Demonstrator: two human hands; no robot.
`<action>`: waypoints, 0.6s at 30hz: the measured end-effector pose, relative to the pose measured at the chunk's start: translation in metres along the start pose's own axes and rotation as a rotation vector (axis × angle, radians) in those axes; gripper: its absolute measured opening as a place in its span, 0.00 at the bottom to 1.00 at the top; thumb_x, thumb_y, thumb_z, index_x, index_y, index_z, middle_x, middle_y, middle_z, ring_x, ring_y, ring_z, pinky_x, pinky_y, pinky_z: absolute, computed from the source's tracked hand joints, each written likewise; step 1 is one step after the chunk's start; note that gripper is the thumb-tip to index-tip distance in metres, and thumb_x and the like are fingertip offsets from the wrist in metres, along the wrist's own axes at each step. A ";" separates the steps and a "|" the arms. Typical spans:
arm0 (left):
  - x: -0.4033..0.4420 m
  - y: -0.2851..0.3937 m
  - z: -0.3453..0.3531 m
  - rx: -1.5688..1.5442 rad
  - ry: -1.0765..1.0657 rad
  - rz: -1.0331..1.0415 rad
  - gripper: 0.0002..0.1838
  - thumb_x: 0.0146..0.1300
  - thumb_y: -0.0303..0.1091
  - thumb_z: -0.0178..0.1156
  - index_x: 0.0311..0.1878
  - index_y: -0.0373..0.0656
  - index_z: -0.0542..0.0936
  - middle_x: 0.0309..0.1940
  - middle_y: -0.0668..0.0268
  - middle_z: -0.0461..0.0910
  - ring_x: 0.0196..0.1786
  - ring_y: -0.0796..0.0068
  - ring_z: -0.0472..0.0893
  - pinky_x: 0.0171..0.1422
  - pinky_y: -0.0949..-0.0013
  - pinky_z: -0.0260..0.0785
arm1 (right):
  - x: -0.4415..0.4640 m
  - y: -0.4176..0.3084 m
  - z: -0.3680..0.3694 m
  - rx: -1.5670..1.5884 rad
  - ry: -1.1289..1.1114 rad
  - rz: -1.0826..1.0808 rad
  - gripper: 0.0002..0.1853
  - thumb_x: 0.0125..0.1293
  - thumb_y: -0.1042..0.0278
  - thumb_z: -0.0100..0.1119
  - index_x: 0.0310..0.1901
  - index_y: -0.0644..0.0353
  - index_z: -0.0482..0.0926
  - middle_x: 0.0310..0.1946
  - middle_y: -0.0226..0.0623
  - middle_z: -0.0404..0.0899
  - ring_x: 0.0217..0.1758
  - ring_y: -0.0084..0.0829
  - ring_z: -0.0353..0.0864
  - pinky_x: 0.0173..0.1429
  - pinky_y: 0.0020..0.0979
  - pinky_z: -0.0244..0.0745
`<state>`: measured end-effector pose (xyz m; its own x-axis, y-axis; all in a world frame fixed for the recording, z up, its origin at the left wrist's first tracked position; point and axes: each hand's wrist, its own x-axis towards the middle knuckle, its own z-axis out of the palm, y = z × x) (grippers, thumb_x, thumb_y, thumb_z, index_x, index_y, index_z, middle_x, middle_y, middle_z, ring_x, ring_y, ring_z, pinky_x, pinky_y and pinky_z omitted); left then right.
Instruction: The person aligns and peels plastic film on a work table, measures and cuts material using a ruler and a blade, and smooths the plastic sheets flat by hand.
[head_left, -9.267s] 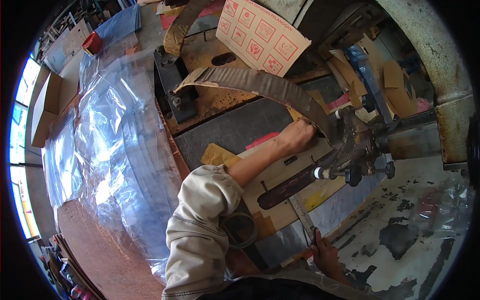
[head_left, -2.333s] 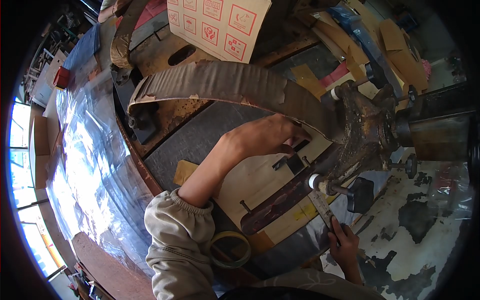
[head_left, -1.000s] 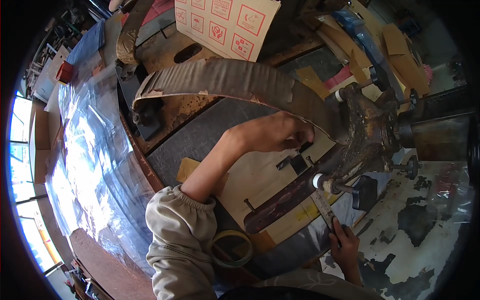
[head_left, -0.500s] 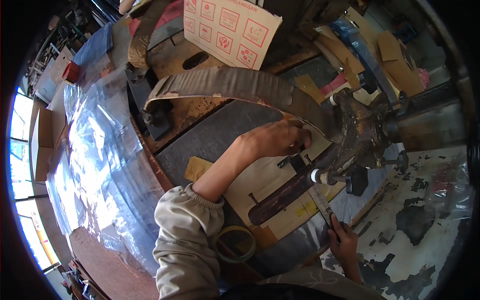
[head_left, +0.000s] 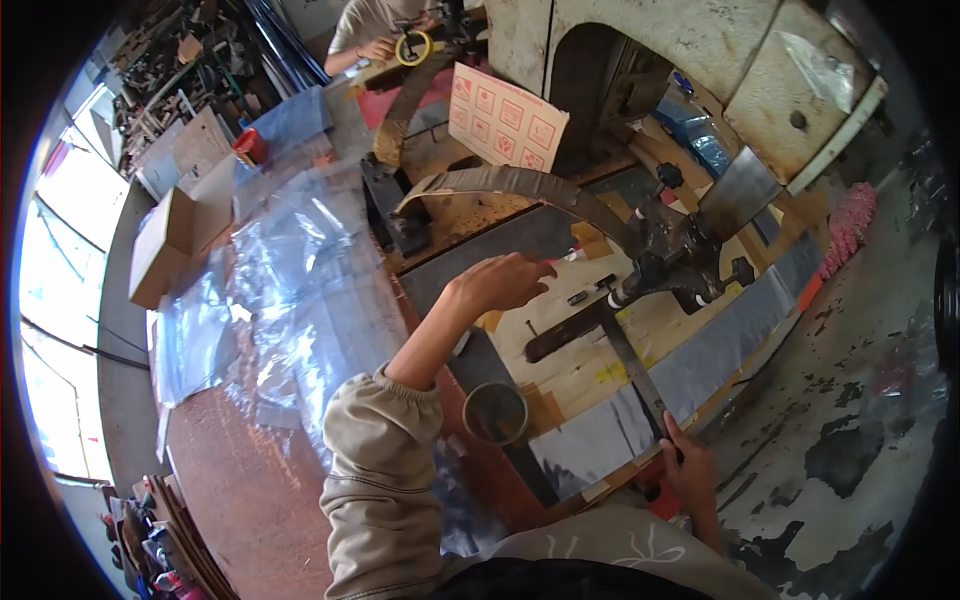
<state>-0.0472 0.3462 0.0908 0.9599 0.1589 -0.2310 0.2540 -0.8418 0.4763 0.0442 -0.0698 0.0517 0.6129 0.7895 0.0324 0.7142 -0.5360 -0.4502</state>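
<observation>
My left hand [head_left: 503,281] hovers over the left part of a pale board [head_left: 530,312], fingers apart and pointing right. A small red-and-white item [head_left: 572,256] is near its fingertips; whether they touch it I cannot tell. Just right of the hand, a small black block [head_left: 578,298] rests on the board. My right hand [head_left: 690,474] grips the near end of a steel ruler [head_left: 633,368] at the board's front edge. The ruler's far end meets a dark bar [head_left: 565,335] lying across the board. Beside that bar stands a machine head with black knobs [head_left: 655,262].
A tape roll [head_left: 496,414] lies left of the board. A curved worn strap [head_left: 520,185] arches behind it. Clear plastic sheets [head_left: 300,290] cover the left table. A printed cardboard piece [head_left: 505,120] stands at the back. Farther off is another person's hand [head_left: 377,49].
My left hand has drawn back leftward from beside the black block. My right hand keeps its grip on the ruler. The view has shifted and now takes in more of the machine and the other person.
</observation>
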 end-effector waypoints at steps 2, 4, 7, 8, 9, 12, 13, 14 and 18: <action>-0.029 0.013 -0.002 0.090 -0.018 -0.094 0.21 0.71 0.41 0.56 0.63 0.42 0.75 0.55 0.54 0.80 0.57 0.52 0.80 0.63 0.54 0.71 | -0.009 0.001 -0.008 -0.014 -0.014 -0.003 0.26 0.65 0.63 0.63 0.66 0.45 0.75 0.24 0.46 0.77 0.28 0.49 0.79 0.37 0.43 0.74; -0.056 0.032 -0.003 0.199 -0.025 -0.167 0.25 0.70 0.43 0.57 0.64 0.39 0.73 0.57 0.51 0.78 0.59 0.52 0.79 0.66 0.54 0.68 | -0.016 -0.002 -0.019 -0.011 -0.029 -0.003 0.26 0.65 0.63 0.62 0.66 0.45 0.76 0.26 0.48 0.78 0.30 0.50 0.80 0.38 0.44 0.74; -0.104 0.068 0.006 0.312 0.191 -0.190 0.32 0.68 0.44 0.59 0.68 0.35 0.67 0.63 0.45 0.71 0.65 0.51 0.73 0.72 0.53 0.63 | -0.021 -0.012 -0.044 0.048 -0.112 0.003 0.24 0.66 0.62 0.62 0.64 0.47 0.77 0.34 0.51 0.82 0.38 0.51 0.83 0.41 0.43 0.75; -0.121 0.078 0.017 0.301 0.404 -0.149 0.35 0.67 0.43 0.61 0.70 0.33 0.64 0.66 0.42 0.67 0.68 0.49 0.71 0.74 0.52 0.60 | -0.022 -0.018 -0.054 0.084 -0.167 0.013 0.24 0.66 0.63 0.61 0.64 0.48 0.77 0.38 0.52 0.83 0.42 0.50 0.84 0.44 0.42 0.76; -0.139 0.091 0.029 0.289 0.614 -0.110 0.38 0.66 0.43 0.62 0.72 0.32 0.61 0.68 0.40 0.63 0.70 0.47 0.68 0.76 0.52 0.58 | -0.023 -0.024 -0.062 0.122 -0.227 0.024 0.23 0.67 0.63 0.61 0.64 0.49 0.77 0.43 0.53 0.84 0.46 0.49 0.85 0.46 0.40 0.77; -0.182 0.142 0.058 -0.020 0.845 -0.140 0.49 0.61 0.40 0.68 0.74 0.24 0.50 0.70 0.31 0.55 0.72 0.39 0.63 0.75 0.51 0.60 | -0.021 -0.050 -0.074 0.435 -0.281 -0.122 0.22 0.68 0.66 0.60 0.64 0.56 0.77 0.54 0.51 0.82 0.58 0.41 0.83 0.57 0.33 0.76; -0.191 0.157 0.081 -0.219 0.832 -0.186 0.52 0.61 0.39 0.69 0.75 0.25 0.45 0.71 0.31 0.55 0.73 0.38 0.62 0.75 0.51 0.60 | -0.018 -0.062 -0.073 0.503 -0.301 -0.151 0.22 0.69 0.67 0.60 0.64 0.58 0.76 0.56 0.50 0.81 0.60 0.37 0.81 0.59 0.31 0.74; -0.196 0.170 0.108 -0.417 0.818 -0.229 0.55 0.60 0.37 0.69 0.75 0.26 0.40 0.71 0.32 0.54 0.73 0.38 0.61 0.75 0.51 0.59 | -0.013 -0.076 -0.071 0.571 -0.321 -0.182 0.22 0.69 0.68 0.59 0.64 0.60 0.75 0.58 0.49 0.80 0.62 0.34 0.80 0.61 0.30 0.73; -0.182 0.222 0.194 -1.151 0.528 0.023 0.49 0.69 0.41 0.62 0.78 0.34 0.38 0.70 0.34 0.57 0.73 0.43 0.63 0.74 0.55 0.60 | 0.024 -0.149 -0.047 0.804 -0.308 -0.301 0.23 0.71 0.70 0.57 0.66 0.65 0.73 0.60 0.46 0.79 0.63 0.26 0.77 0.63 0.26 0.71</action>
<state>-0.1890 0.0304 0.0734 0.8283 0.5596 0.0261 -0.0618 0.0449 0.9971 -0.0319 0.0146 0.1613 0.2385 0.9692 0.0616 0.3078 -0.0153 -0.9513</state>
